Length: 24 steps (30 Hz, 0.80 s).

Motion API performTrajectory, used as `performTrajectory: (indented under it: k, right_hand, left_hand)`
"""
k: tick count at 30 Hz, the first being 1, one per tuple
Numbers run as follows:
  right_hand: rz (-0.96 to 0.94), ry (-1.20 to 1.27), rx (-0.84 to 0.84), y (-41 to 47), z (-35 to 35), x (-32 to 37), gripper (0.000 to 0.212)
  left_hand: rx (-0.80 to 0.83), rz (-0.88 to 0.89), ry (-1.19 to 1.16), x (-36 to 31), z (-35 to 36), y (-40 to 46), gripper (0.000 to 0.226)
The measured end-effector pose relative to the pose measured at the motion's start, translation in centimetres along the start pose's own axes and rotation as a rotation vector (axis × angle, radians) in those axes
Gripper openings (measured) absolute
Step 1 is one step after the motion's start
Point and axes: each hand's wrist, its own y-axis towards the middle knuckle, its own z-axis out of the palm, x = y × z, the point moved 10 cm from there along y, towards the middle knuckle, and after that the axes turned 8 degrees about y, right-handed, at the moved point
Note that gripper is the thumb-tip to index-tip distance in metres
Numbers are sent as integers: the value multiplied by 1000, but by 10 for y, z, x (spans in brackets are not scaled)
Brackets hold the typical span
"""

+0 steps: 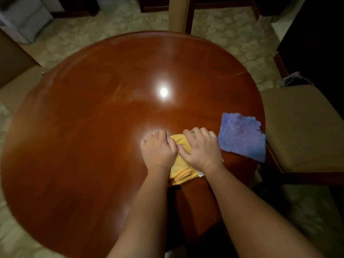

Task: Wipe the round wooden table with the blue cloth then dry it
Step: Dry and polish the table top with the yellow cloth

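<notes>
On round glossy table (83, 146): crumpled yellow cloth (181, 164)

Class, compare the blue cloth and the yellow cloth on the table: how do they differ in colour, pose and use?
The blue cloth lies spread flat and untouched near the table's right edge. The yellow cloth is bunched up, pressed under the left hand and right hand. The blue shows whole; the yellow is partly hidden. Both rest on the wooden top.
</notes>
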Motion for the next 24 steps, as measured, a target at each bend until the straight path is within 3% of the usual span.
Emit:
performTrajectory:
  k: [6,12,20,24]
  right_hand:
    - [101,-14,-78,63,5,-29,47]
    - [143,-34,-102,118,13,-55,49]
    - [147,-66,-88,116,13,-51,51]
    - [121,-56,-86,80,9,-32,48]
  left_hand:
    - [-12,133,27,-24,22,81,36]
    - [-11,156,-6,-39,41,142,37]
    - [36,203,8,-39,40,141,46]
    - [69,208,23,-27,33,106,37]
